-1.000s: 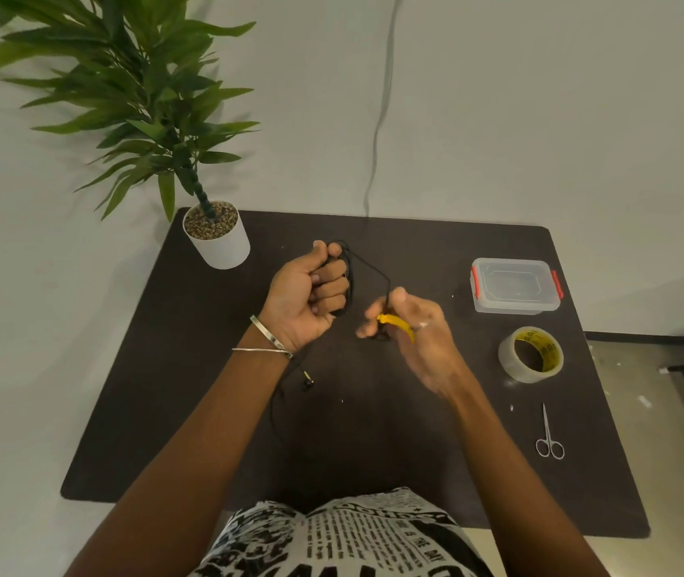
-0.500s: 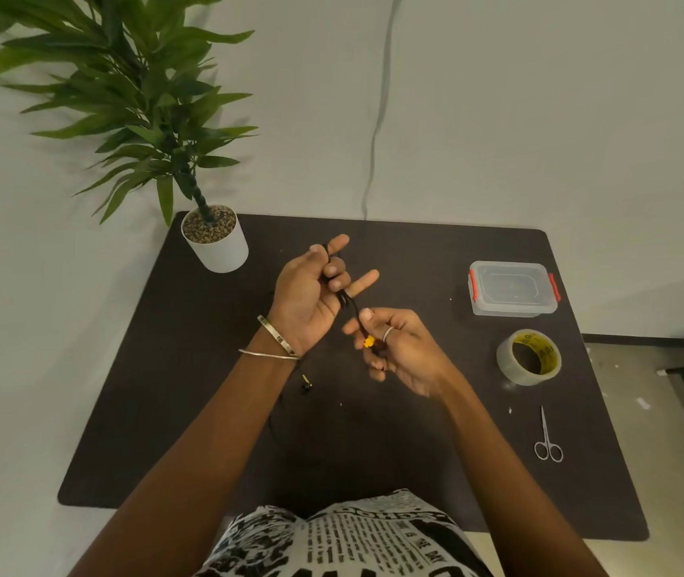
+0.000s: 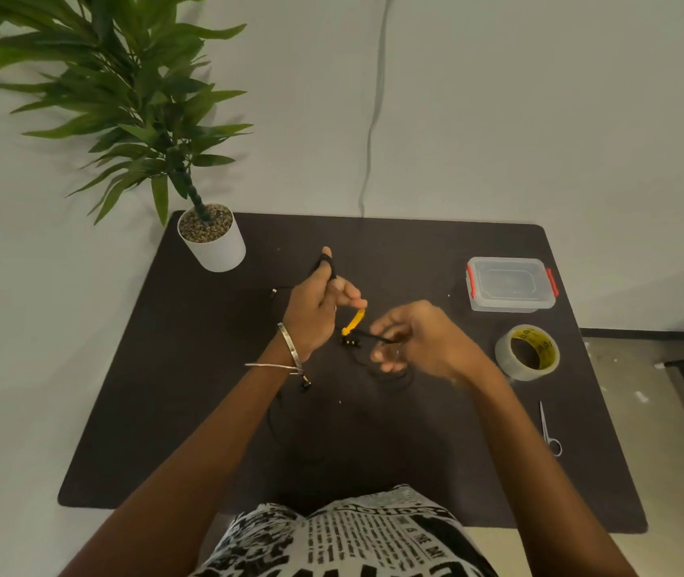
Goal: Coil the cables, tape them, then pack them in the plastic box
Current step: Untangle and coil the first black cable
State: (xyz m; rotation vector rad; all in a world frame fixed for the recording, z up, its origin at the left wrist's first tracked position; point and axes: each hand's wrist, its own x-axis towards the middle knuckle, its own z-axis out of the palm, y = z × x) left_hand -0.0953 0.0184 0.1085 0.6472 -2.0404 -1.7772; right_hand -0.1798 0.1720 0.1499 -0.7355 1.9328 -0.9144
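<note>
Both hands (image 3: 315,310) grip black cable (image 3: 325,264), strands blurred.

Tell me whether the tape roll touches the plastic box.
Apart. The head view shows bare dark table between the tape roll and the plastic box.

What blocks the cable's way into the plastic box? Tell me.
The plastic box has its lid on, closing it. The table between the cable and the box is bare; the tape roll sits nearer the person, off that path.
</note>
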